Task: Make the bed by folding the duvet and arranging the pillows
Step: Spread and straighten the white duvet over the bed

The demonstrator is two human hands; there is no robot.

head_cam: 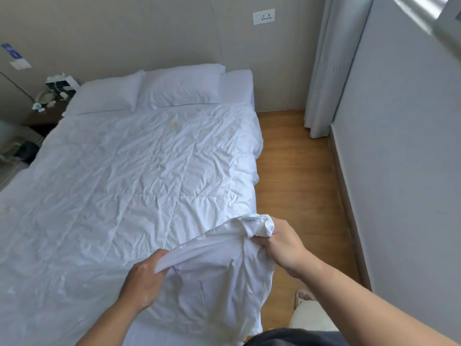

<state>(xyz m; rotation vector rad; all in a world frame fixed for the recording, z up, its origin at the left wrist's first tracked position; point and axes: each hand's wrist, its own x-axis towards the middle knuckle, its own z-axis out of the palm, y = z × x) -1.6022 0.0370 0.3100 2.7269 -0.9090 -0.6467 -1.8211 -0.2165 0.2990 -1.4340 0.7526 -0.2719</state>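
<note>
A wrinkled white duvet [129, 176] lies spread over the bed, reaching up to the pillows. Two white pillows, one on the left [107, 96] and one on the right [182, 87], lie side by side at the head against the wall. My left hand [143, 280] grips the duvet's near edge, fingers curled into the cloth. My right hand [280, 245] grips the duvet's near right corner, bunched and lifted off the mattress. The cloth between my hands hangs over the bed's foot corner.
A strip of wooden floor [299, 176] runs between the bed's right side and a grey wall [399, 146]. A curtain [324, 71] hangs at the far right corner. A cluttered dark nightstand [47, 108] stands left of the head. A slipper [304, 295] lies by my feet.
</note>
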